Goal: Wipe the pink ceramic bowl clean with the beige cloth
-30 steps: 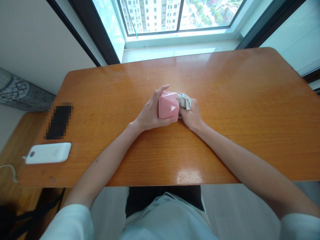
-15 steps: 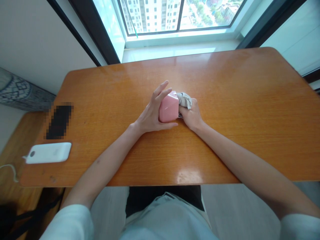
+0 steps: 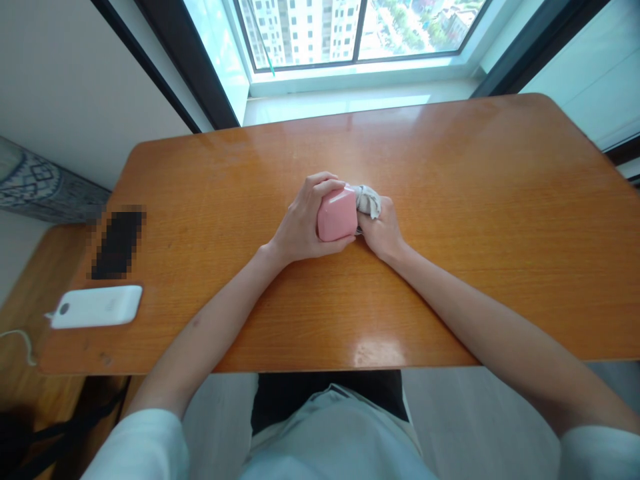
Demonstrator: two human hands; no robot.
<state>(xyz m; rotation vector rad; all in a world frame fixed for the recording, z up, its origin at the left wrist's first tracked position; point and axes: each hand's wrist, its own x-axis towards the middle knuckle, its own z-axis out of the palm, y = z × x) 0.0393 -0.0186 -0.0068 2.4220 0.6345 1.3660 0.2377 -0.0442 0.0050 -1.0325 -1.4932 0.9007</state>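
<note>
Pink and smooth, a small faceted box [image 3: 337, 215] sits at the middle of the table [image 3: 450, 200], gripped by the left hand [image 3: 300, 227], whose fingers curl over its top and thumb braces its near side. The right hand [image 3: 383, 230] is closed around a crumpled grey-white cloth [image 3: 369, 199], pressed against the box's right face. The step in hand appears to be wiping the box. The next move likely calls for a firm left-hand hold while the cloth rubs another face. A white power bank [image 3: 97, 306] lies well apart at the table's left end.
</note>
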